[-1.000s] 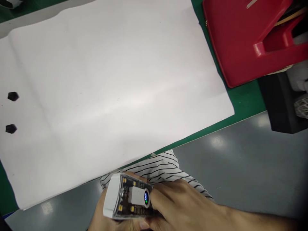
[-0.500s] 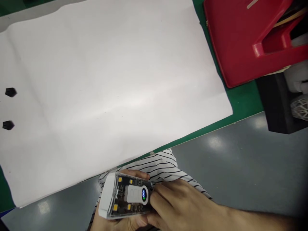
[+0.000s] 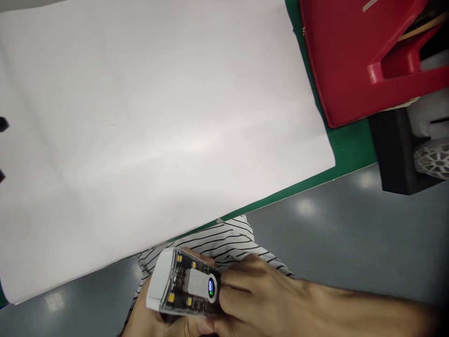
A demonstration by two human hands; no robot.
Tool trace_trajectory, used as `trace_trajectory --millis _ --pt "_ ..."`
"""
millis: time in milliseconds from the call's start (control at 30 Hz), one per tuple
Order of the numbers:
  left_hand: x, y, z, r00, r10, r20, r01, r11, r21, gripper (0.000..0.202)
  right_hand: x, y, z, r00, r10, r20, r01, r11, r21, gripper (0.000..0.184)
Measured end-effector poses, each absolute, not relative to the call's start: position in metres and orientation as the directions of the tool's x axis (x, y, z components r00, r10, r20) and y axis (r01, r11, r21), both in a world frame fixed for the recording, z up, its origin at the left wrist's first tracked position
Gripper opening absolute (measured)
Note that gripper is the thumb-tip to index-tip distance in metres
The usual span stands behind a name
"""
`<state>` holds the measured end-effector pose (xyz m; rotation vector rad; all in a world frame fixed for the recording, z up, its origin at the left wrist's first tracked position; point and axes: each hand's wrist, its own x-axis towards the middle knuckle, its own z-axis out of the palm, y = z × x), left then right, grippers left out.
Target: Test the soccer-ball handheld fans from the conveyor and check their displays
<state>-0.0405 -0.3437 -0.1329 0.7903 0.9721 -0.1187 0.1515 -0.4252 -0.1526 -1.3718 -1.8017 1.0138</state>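
Note:
A small clear-cased device (image 3: 182, 286) with a white end, yellow parts inside and a lit blue-green button sits low in the view, below the table edge. My right hand (image 3: 259, 302) comes in from the right and grips its button end, fingers curled round it. My left hand (image 3: 147, 320) cups it from underneath; only part of that hand shows. A striped garment (image 3: 217, 241) lies just behind the device.
A large white paper sheet (image 3: 150, 121) covers the green table (image 3: 351, 145). A red plastic bin (image 3: 354, 56) stands at the top right, with a black block (image 3: 396, 154) and white mesh part (image 3: 433, 161) beside it. Two small black pieces (image 3: 3, 124) lie at the left edge. Grey floor below.
The view has shifted so the two black pieces slid toward the left edge. The device has tilted slightly in both hands and stays held.

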Motion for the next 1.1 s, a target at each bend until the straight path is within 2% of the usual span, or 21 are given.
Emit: trace_trajectory --millis 100,233,467,700,800,933,1033,1100 --pt "-0.035 -0.345 -0.134 0.592 0.221 -0.775 0.417 0.739 0.529 0.034 0.151 -0.427 -0.155 -0.247 0.969 0.018 0.423 0.125 -0.898 0.039" --pt "-0.032 -0.346 -0.141 0.612 0.274 -0.742 0.328 0.766 0.553 0.034 0.152 -0.429 -0.158 -0.260 0.965 0.013 0.390 0.117 -0.913 0.043" --pt "-0.028 -0.338 -0.148 0.676 0.259 -0.690 0.347 0.714 0.608 0.032 0.151 -0.432 -0.165 -0.274 0.961 -0.045 0.315 0.046 -0.948 0.037" --pt "-0.028 -0.334 -0.145 0.656 0.248 -0.713 0.367 0.721 0.589 0.035 0.152 -0.432 -0.167 -0.277 0.959 -0.061 0.262 0.014 -0.965 0.033" --pt "-0.029 -0.334 -0.146 0.653 0.267 -0.709 0.356 0.718 0.598 0.037 0.152 -0.429 -0.164 -0.291 0.956 -0.044 0.308 0.050 -0.950 0.036" --pt "-0.031 -0.338 -0.145 0.630 0.303 -0.715 0.323 0.735 0.596 0.037 0.152 -0.429 -0.157 -0.231 0.971 -0.068 0.503 0.059 -0.862 0.043" --pt "-0.035 -0.346 -0.143 0.584 0.393 -0.711 0.250 0.746 0.617 0.043 0.158 -0.433 -0.150 -0.199 0.977 -0.070 0.605 0.066 -0.794 0.054" --pt "-0.040 -0.351 -0.145 0.540 0.477 -0.694 0.203 0.726 0.657 0.044 0.166 -0.433 -0.146 -0.161 0.977 -0.137 0.571 -0.021 -0.821 0.056"
